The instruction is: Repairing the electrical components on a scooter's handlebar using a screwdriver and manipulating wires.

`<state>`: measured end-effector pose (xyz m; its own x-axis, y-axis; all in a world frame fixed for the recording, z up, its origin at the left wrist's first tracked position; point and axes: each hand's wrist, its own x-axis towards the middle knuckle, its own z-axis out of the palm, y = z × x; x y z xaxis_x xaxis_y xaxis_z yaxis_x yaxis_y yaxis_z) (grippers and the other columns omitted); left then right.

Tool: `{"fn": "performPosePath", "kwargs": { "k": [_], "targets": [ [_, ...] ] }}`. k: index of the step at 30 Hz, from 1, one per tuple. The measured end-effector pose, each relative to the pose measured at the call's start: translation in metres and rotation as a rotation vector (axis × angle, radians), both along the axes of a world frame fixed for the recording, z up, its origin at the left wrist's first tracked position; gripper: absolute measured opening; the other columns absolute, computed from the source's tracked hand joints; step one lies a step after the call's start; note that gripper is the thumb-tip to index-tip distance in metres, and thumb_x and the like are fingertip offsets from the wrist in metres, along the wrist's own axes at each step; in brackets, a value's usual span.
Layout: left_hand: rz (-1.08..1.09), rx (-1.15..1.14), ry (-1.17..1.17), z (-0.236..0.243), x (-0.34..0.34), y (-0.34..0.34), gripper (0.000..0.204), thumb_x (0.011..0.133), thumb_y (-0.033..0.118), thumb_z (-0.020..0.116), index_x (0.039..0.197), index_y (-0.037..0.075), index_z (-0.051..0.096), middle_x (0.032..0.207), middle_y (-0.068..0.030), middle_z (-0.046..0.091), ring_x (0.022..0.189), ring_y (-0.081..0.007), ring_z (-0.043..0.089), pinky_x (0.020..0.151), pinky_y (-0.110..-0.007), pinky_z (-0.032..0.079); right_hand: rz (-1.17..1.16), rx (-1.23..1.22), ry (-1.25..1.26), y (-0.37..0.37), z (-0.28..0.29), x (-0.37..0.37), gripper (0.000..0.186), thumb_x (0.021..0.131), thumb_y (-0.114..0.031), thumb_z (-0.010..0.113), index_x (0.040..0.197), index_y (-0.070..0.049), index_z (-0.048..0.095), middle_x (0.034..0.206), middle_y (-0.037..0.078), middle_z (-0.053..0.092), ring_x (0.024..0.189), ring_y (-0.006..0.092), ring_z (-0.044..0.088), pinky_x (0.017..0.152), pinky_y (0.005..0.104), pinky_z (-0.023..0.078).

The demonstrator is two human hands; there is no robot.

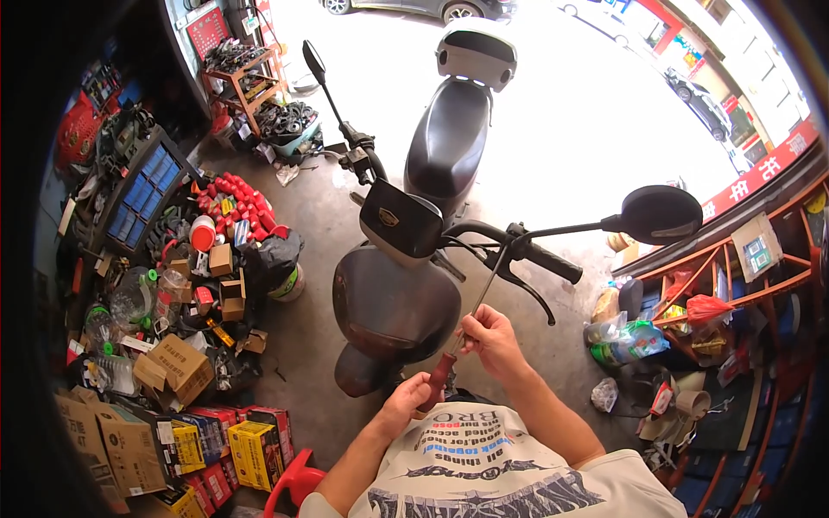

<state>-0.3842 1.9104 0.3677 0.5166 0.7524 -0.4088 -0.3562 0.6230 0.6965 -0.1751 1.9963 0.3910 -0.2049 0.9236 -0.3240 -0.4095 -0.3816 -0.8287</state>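
Observation:
A black scooter stands in front of me, its seat (440,138) toward the bright doorway and its front panel (395,306) nearest me. My left hand (409,397) is closed on the red handle of a long screwdriver (442,376). My right hand (489,341) pinches the metal shaft above the handle. The shaft points up toward the right handlebar (548,259), near the brake lever (531,295); whether its tip touches there I cannot tell. A round mirror (661,211) sticks out above that grip.
Cardboard boxes (173,369), red bottles and jugs crowd the left side, beside a red plastic chair (294,483). An orange metal rack (717,285) with bags and parts runs along the right. A cluttered small stand (242,86) is by the doorway; cars are parked outside.

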Motion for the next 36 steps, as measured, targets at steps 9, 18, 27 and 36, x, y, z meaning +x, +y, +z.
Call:
{"fn": "performPosePath", "kwargs": {
  "k": [9,18,27,36],
  "targets": [
    [-0.043,-0.141,-0.186,0.007,-0.009,0.009,0.046,0.098,0.045,0.047,0.111,0.001,0.056,0.085,-0.0031,0.058,0.052,-0.0051,0.033,0.047,-0.020,0.025,-0.071,-0.076,0.046,-0.001,0.027,-0.014,0.014,0.094,-0.017,0.062,0.092,-0.004,0.055,0.082,0.007,0.064,0.057,0.0076,0.059,0.055,0.0222,0.054],
    [-0.102,-0.035,-0.116,-0.009,-0.013,0.002,0.050,0.101,0.042,0.040,0.121,-0.002,0.053,0.084,-0.0051,0.061,0.052,-0.0041,0.032,0.046,-0.020,0.024,-0.063,-0.095,0.059,-0.001,0.024,-0.016,0.013,0.096,-0.017,0.059,0.095,-0.004,0.056,0.083,0.007,0.064,0.058,0.0079,0.060,0.058,0.0242,0.055],
    [0.023,-0.111,0.012,-0.001,-0.006,0.006,0.048,0.102,0.044,0.037,0.118,0.002,0.057,0.089,-0.0046,0.064,0.068,-0.0052,0.052,0.053,-0.018,0.036,-0.074,-0.047,-0.039,-0.001,0.005,-0.009,0.015,0.096,-0.019,0.058,0.091,-0.005,0.055,0.084,0.006,0.064,0.057,0.0070,0.059,0.056,0.0236,0.054],
    [-0.059,-0.047,-0.008,-0.013,-0.010,0.010,0.042,0.102,0.039,0.038,0.112,0.004,0.059,0.090,-0.0058,0.065,0.080,-0.0094,0.060,0.075,-0.024,0.047,-0.029,-0.069,0.071,-0.003,0.028,-0.011,0.015,0.099,-0.018,0.052,0.093,-0.005,0.054,0.086,0.009,0.065,0.062,0.0079,0.062,0.062,0.0236,0.056]
  ]
}}
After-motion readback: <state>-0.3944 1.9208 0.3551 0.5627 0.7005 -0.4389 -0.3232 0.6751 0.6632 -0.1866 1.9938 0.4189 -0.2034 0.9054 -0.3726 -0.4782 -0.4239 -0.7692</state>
